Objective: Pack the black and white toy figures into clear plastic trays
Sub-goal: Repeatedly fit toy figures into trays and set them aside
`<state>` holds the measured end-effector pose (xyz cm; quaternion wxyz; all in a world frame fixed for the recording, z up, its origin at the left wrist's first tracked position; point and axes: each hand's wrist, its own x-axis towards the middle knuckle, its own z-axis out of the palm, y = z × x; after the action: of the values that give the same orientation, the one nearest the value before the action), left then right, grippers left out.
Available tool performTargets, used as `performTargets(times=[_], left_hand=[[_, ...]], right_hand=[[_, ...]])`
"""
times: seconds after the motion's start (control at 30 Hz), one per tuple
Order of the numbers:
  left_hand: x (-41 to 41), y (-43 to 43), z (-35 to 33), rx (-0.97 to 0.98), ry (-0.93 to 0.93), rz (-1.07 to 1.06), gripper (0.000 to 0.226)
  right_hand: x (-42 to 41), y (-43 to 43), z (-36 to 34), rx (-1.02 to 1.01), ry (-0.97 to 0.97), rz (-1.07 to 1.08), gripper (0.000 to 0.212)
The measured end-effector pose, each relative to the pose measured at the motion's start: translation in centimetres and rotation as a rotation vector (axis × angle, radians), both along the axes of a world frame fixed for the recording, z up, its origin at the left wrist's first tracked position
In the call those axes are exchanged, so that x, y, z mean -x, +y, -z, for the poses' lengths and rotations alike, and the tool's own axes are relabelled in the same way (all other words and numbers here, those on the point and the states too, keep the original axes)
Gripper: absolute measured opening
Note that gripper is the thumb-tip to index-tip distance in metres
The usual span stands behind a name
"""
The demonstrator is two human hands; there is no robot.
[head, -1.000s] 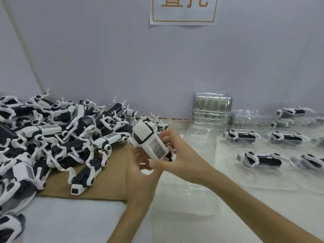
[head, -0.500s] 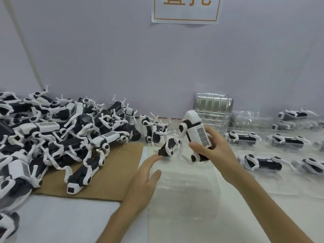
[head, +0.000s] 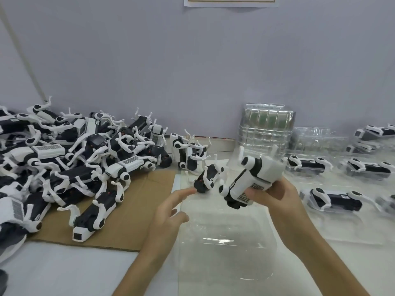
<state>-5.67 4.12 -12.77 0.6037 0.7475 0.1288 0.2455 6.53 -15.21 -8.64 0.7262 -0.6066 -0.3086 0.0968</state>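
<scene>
My right grip (head: 277, 195) clasps a toy robot dog (head: 250, 180) tilted over the clear tray (head: 224, 253), likely for seating; left grip (head: 168, 212) hovers wide.

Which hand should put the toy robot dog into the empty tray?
Probably the right hand: it grips a toy just above the empty tray. The left hand is open and holds nothing, its fingers near another toy.

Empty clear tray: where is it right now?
Head view, lower centre: the empty clear tray lies just right of the cardboard sheet, under the toy figure gripped by the right hand, with the left hand by its left edge.
</scene>
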Motion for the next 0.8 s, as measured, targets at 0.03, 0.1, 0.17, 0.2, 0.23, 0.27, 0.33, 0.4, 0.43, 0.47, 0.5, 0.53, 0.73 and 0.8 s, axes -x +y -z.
performTargets(times=[0.03, 0.1, 0.17, 0.2, 0.23, 0.27, 0.33, 0.4, 0.43, 0.47, 0.5, 0.53, 0.73, 0.8], left_hand=[[0.2, 0.0, -0.1, -0.034, -0.010, -0.013, 0.054], [0.4, -0.1, -0.1, -0.091, -0.036, -0.013, 0.050], [0.4, -0.3, -0.2, -0.121, -0.054, 0.027, 0.042], [0.4, -0.4, -0.2, -0.121, -0.058, 0.044, 0.039], [0.4, -0.5, -0.3, -0.111, -0.061, 0.055, 0.038], [0.3, -0.5, -0.3, -0.101, -0.068, 0.063, 0.036], [0.3, -0.6, -0.4, -0.075, -0.088, 0.087, 0.034], [0.3, -0.6, -0.5, -0.048, -0.102, 0.092, 0.033], [0.4, -0.6, -0.5, -0.043, -0.111, 0.083, 0.032], [0.4, -0.5, -0.5, -0.046, -0.114, 0.067, 0.032], [0.4, -0.5, -0.4, -0.054, -0.110, 0.047, 0.031], [0.4, -0.4, -0.4, -0.065, -0.100, 0.030, 0.030], [0.1, -0.5, -0.3, -0.094, -0.070, -0.007, 0.019], [0.0, -0.3, -0.1, -0.124, -0.053, -0.048, 0.019]], right_hand=[[0.0, 0.1, 0.0, 0.019, 0.007, 0.017, 0.054], [0.1, 0.3, 0.3, 0.038, 0.035, 0.034, 0.071], [0.3, 0.6, 0.6, 0.030, 0.058, 0.007, 0.084], [0.5, 0.7, 0.8, 0.027, 0.065, -0.011, 0.088], [0.6, 0.9, 1.0, 0.032, 0.062, -0.023, 0.092], [0.7, 0.9, 1.1, 0.051, 0.048, -0.029, 0.096], [0.9, 1.0, 1.3, 0.116, 0.007, -0.038, 0.103], [1.1, 1.0, 1.2, 0.186, -0.078, -0.035, 0.099], [1.2, 0.9, 1.2, 0.238, -0.153, -0.011, 0.090], [1.2, 0.9, 1.2, 0.308, -0.252, 0.029, 0.079], [1.3, 0.9, 1.1, 0.377, -0.355, 0.072, 0.070], [1.4, 0.8, 1.0, 0.421, -0.439, 0.103, 0.064], [1.2, -0.1, 0.4, 0.577, -0.562, 0.088, 0.038], [0.6, -0.5, 0.6, 0.702, -0.639, 0.121, 0.041]])
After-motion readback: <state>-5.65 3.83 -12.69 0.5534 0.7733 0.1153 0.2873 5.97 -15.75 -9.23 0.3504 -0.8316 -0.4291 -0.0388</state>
